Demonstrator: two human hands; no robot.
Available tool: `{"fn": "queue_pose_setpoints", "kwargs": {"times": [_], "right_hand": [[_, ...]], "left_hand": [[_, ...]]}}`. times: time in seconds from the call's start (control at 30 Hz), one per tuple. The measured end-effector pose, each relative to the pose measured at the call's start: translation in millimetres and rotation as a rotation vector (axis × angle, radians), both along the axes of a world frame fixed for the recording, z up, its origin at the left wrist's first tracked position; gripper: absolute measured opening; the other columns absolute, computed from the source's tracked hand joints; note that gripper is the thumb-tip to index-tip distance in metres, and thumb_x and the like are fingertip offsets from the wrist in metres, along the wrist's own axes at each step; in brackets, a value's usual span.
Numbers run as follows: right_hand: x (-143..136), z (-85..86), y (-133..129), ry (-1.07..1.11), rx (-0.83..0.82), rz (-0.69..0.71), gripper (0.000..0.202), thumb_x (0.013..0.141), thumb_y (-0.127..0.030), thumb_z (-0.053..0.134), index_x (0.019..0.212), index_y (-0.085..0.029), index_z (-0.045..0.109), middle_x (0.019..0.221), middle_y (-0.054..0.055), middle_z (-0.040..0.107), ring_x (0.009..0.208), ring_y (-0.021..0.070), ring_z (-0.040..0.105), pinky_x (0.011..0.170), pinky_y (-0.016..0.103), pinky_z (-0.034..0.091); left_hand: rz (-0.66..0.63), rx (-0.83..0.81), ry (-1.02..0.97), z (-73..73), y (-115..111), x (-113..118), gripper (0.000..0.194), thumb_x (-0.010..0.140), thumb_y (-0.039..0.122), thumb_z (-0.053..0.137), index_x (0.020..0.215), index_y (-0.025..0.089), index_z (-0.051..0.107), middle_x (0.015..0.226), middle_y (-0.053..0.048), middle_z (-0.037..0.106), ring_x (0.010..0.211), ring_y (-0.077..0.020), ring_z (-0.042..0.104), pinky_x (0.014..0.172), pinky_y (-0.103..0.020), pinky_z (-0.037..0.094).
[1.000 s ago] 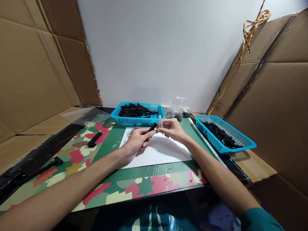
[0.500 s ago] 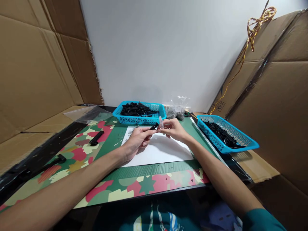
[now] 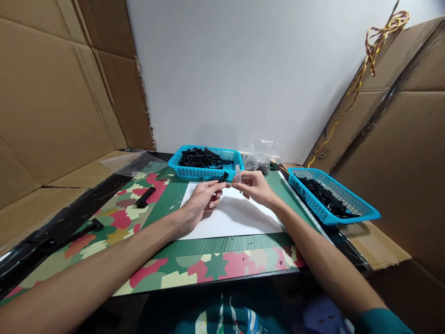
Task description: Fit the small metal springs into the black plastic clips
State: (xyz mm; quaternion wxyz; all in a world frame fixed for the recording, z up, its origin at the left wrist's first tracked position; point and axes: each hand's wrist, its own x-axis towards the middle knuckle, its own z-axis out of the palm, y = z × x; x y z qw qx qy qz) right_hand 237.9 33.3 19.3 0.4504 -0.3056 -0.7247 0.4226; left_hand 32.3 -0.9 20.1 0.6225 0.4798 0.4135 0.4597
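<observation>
Above the white sheet (image 3: 229, 215), my left hand (image 3: 203, 197) grips a slim black plastic part (image 3: 223, 177), its far end sticking out past the fingers. Close by on the right, my right hand (image 3: 255, 185) pinches a small translucent piece (image 3: 238, 174) that stands upright between thumb and fingers; its exact kind I cannot make out. A narrow gap separates the two hands. Small metal bits (image 3: 190, 189) lie on the sheet's far left corner, partly behind my left hand.
A blue basket (image 3: 194, 172) of black parts stands at the back, another blue basket (image 3: 318, 211) at right. Clear bags (image 3: 259, 160) of small metal pieces sit between them. Black parts (image 3: 145, 197) lie on the patterned mat at left. Cardboard walls (image 3: 406, 153) flank the table.
My hands have drawn slightly apart, and the black part's end has come away from the translucent piece. The whole view has shifted a little to the right.
</observation>
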Motion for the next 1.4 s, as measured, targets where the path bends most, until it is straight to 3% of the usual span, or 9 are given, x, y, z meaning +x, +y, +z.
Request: {"fn": "queue_pose_setpoints", "kwargs": {"times": [0.27, 0.37, 0.47, 0.53, 0.7, 0.83, 1.0, 1.2, 1.4], "right_hand": [[11, 0.9, 5, -0.004, -0.053, -0.028, 0.041, 0.081, -0.055, 0.082, 0.086, -0.015, 0.073, 0.069, -0.001, 0.057, 0.054, 0.0099, 0.047, 0.046, 0.026, 0.04], [11, -3.4, 8, -0.176, -0.054, -0.057, 0.031, 0.084, -0.046, 0.077, 0.085, -0.015, 0.074, 0.065, -0.001, 0.057, 0.053, 0.0103, 0.046, 0.049, 0.026, 0.036], [2, -14.1, 11, -0.4, 0.006, -0.119, 0.018, 0.081, -0.03, 0.073, 0.071, -0.015, 0.072, 0.062, -0.002, 0.057, 0.059, 0.0109, 0.047, 0.056, 0.026, 0.033], [-6, -21.2, 11, -0.464, 0.049, -0.154, 0.02, 0.08, -0.026, 0.07, 0.063, -0.015, 0.066, 0.062, -0.002, 0.057, 0.063, 0.0114, 0.047, 0.06, 0.026, 0.032], [-22, -26.0, 3, -0.52, 0.072, -0.221, 0.03, 0.083, -0.032, 0.072, 0.06, -0.017, 0.058, 0.061, -0.004, 0.051, 0.063, 0.0117, 0.04, 0.061, 0.027, 0.027], [-27, -24.2, -5, -0.626, 0.093, -0.289, 0.033, 0.086, -0.033, 0.075, 0.063, -0.018, 0.056, 0.064, -0.002, 0.054, 0.064, 0.013, 0.041, 0.062, 0.028, 0.025], [-30, -24.7, -10, -0.719, 0.201, -0.227, 0.027, 0.094, -0.028, 0.069, 0.071, -0.019, 0.058, 0.078, 0.003, 0.066, 0.073, 0.0163, 0.049, 0.064, 0.029, 0.025], [-31, -25.0, -11, -0.793, 0.191, -0.21, 0.034, 0.097, -0.029, 0.067, 0.07, -0.02, 0.048, 0.075, 0.002, 0.06, 0.067, 0.0152, 0.041, 0.062, 0.03, 0.022], [-21, -23.6, -3, -0.662, 0.159, -0.143, 0.032, 0.094, -0.028, 0.068, 0.069, -0.019, 0.051, 0.068, -0.002, 0.055, 0.064, 0.013, 0.041, 0.062, 0.028, 0.024]], "left_hand": [[0.002, 0.03, -0.005, -1.3, 1, -2, 0.038, 0.08, 0.047, 0.085, 0.095, 0.016, 0.071, 0.067, 0.008, 0.043, 0.043, -0.0014, 0.031, 0.04, -0.016, 0.015], [0.037, 0.081, -0.008, -0.9, 3, -2, 0.035, 0.081, 0.045, 0.083, 0.088, 0.015, 0.067, 0.064, 0.008, 0.043, 0.042, -0.0018, 0.031, 0.04, -0.016, 0.018], [0.089, 0.155, 0.033, -1.5, 8, -3, 0.033, 0.082, 0.043, 0.082, 0.082, 0.015, 0.064, 0.061, 0.008, 0.044, 0.042, -0.0023, 0.032, 0.039, -0.016, 0.019], [0.132, 0.187, 0.08, -2.5, 12, -4, 0.033, 0.083, 0.042, 0.081, 0.079, 0.016, 0.061, 0.059, 0.008, 0.044, 0.041, -0.0029, 0.033, 0.038, -0.016, 0.019], [0.179, 0.209, 0.137, -6.4, 15, -6, 0.036, 0.084, 0.043, 0.078, 0.073, 0.019, 0.053, 0.057, 0.008, 0.042, 0.04, -0.0038, 0.033, 0.035, -0.017, 0.019], [0.177, 0.222, 0.16, -10.6, 17, -8, 0.036, 0.084, 0.045, 0.078, 0.074, 0.02, 0.054, 0.056, 0.008, 0.043, 0.038, -0.0042, 0.031, 0.035, -0.018, 0.018], [0.255, 0.242, 0.21, -10.7, 21, -11, 0.032, 0.083, 0.043, 0.078, 0.075, 0.018, 0.06, 0.053, 0.008, 0.041, 0.038, -0.0049, 0.033, 0.035, -0.019, 0.019], [0.327, 0.221, 0.153, -4.2, 24, -15, 0.029, 0.082, 0.041, 0.078, 0.086, 0.013, 0.07, 0.054, 0.009, 0.043, 0.036, -0.0042, 0.032, 0.035, -0.02, 0.018], [0.302, 0.226, 0.182, -6.5, 22, -13, 0.032, 0.082, 0.041, 0.078, 0.073, 0.019, 0.057, 0.052, 0.008, 0.044, 0.038, -0.0049, 0.034, 0.036, -0.019, 0.02]]}}
